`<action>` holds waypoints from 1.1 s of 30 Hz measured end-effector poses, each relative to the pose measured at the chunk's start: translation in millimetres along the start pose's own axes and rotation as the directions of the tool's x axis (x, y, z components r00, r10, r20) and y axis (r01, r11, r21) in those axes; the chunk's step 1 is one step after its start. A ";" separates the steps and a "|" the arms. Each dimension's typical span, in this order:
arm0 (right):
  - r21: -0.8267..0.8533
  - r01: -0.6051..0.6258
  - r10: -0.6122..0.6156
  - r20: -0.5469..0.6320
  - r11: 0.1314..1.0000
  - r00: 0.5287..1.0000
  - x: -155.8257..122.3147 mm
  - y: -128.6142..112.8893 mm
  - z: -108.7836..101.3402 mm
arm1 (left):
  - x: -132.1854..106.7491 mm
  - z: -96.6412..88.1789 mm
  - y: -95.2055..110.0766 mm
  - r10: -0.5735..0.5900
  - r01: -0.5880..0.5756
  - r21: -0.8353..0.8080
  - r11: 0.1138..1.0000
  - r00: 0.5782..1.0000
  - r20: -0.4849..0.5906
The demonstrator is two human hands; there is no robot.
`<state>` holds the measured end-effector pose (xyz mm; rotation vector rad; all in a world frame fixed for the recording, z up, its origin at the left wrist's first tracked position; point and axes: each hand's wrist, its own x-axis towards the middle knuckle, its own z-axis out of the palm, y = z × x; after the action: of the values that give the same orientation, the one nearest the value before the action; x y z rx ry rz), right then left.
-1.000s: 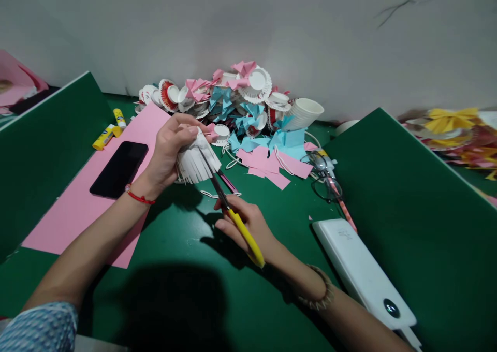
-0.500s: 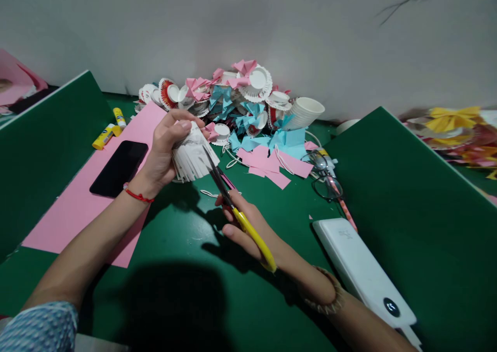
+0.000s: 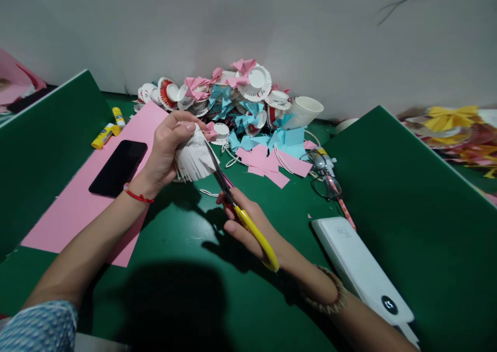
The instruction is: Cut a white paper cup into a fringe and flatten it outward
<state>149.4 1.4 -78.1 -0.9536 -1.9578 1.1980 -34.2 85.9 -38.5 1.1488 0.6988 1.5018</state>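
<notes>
My left hand (image 3: 171, 142) pinches a white paper cup (image 3: 196, 155) whose side is slit into many narrow strips. The strips hang down and fan out to the right of my fingers. In my right hand (image 3: 246, 225) is a pair of scissors (image 3: 254, 233) with yellow handles and dark blades. The blades lie at the right edge of the cup, close to the uncut part. My fingers are wrapped through the handles. A black phone (image 3: 118, 168) rests on a pink paper sheet (image 3: 73, 209) beside my left wrist.
Paper-cup crafts (image 3: 221, 98) with pink and blue bows are heaped against the wall, beside stacked white cups (image 3: 306, 111). Pink scraps (image 3: 264, 160), glasses (image 3: 326, 186) and a white power bank (image 3: 361, 269) lie rightward. Glue sticks (image 3: 103, 136) are at left. Green partitions (image 3: 419, 202) flank both sides.
The scissor blades have come closer together at the cup's right edge. My right hand has shifted slightly right; my left hand keeps its hold.
</notes>
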 end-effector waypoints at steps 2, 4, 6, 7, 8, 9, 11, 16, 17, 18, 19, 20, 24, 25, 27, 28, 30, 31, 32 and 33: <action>0.000 0.003 -0.003 -0.003 1.000 1.000 0.0 -0.1 -0.1 | -0.3 -0.3 -0.3 -0.003 0.003 0.002 1.000 1.000 0.007; -0.005 0.003 -0.003 -0.007 1.000 1.000 -0.2 0.5 0.2 | -0.7 -0.5 -0.5 -0.006 0.006 0.007 1.000 1.000 0.008; -0.009 0.003 -0.003 -0.009 1.000 1.000 -0.5 1.4 0.6 | -1.2 -0.3 -0.5 -0.005 0.005 0.011 1.000 1.000 0.004; -0.009 0.002 -0.002 -0.009 1.000 1.000 -0.6 1.7 0.8 | -1.4 0.0 -0.5 -0.002 0.002 0.009 1.000 1.000 0.000; -0.008 -0.002 0.002 -0.008 1.000 1.000 -0.7 2.0 1.0 | -1.5 0.3 -0.5 -0.003 0.003 0.006 1.000 1.000 -0.003; -0.006 -0.008 0.008 -0.005 1.000 1.000 -0.7 2.1 1.0 | -1.6 0.6 -0.4 -0.005 0.005 0.002 1.000 1.000 -0.006; -0.002 -0.021 0.021 0.004 1.000 1.000 -0.7 1.9 1.0 | -1.8 1.1 0.0 -0.016 0.016 -0.007 1.000 1.000 -0.009; 0.006 -0.034 0.034 0.006 0.999 0.999 -0.7 1.1 1.4 | -1.9 1.1 0.6 -0.030 0.030 -0.031 0.999 1.000 0.001; 0.004 -0.034 0.034 0.006 0.999 0.999 -0.8 0.9 1.6 | -2.0 1.2 0.8 -0.033 0.033 -0.032 0.999 0.999 0.000; 0.001 -0.033 0.033 0.006 0.999 0.999 -0.9 0.7 1.7 | -2.0 1.2 0.9 -0.038 0.038 -0.033 0.999 0.999 -0.003; -0.003 -0.034 0.034 0.006 0.999 0.999 -0.9 0.6 1.8 | -2.0 1.3 1.1 -0.043 0.043 -0.037 0.998 0.999 -0.006; -0.008 -0.036 0.036 0.004 0.999 0.999 -1.0 0.4 1.8 | -1.9 1.4 1.3 -0.044 0.043 -0.042 0.998 0.999 -0.006; -0.013 -0.034 0.034 -0.006 0.999 0.999 -1.1 0.8 1.4 | -1.6 1.3 1.7 -0.038 0.038 -0.043 0.998 0.999 -0.006; -0.014 -0.031 0.031 -0.007 0.999 0.999 -1.1 1.3 1.3 | -1.6 1.2 1.7 -0.034 0.033 -0.038 0.999 0.999 -0.008; -0.014 -0.026 0.026 -0.010 1.000 1.000 -1.4 2.2 1.2 | -1.8 1.5 1.4 -0.025 0.025 -0.025 0.999 1.000 -0.015; -0.013 -0.028 0.027 -0.011 1.000 1.000 -1.5 2.6 1.2 | -2.0 1.8 1.1 -0.021 0.021 -0.017 1.000 1.000 -0.019; -0.012 -0.034 0.034 -0.008 0.999 0.999 -1.9 2.7 1.5 | -2.4 2.4 0.6 -0.025 0.025 -0.006 1.000 0.999 -0.030; -0.011 -0.037 0.037 -0.006 0.999 0.999 -1.9 2.5 1.7 | -2.5 2.7 0.4 -0.034 0.033 -0.008 0.999 0.999 -0.033; -0.011 -0.040 0.040 -0.005 0.999 0.999 -1.9 2.1 1.9 | -2.6 2.9 0.2 -0.042 0.041 -0.015 0.999 0.999 -0.033; -0.010 -0.041 0.041 -0.006 0.999 0.999 -1.7 1.5 2.1 | -2.6 2.9 0.0 -0.048 0.047 -0.024 0.999 0.998 -0.029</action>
<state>149.0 -0.5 -80.5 -1.0056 -1.9500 1.2078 -31.7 83.0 -38.2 1.0873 0.7226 1.4856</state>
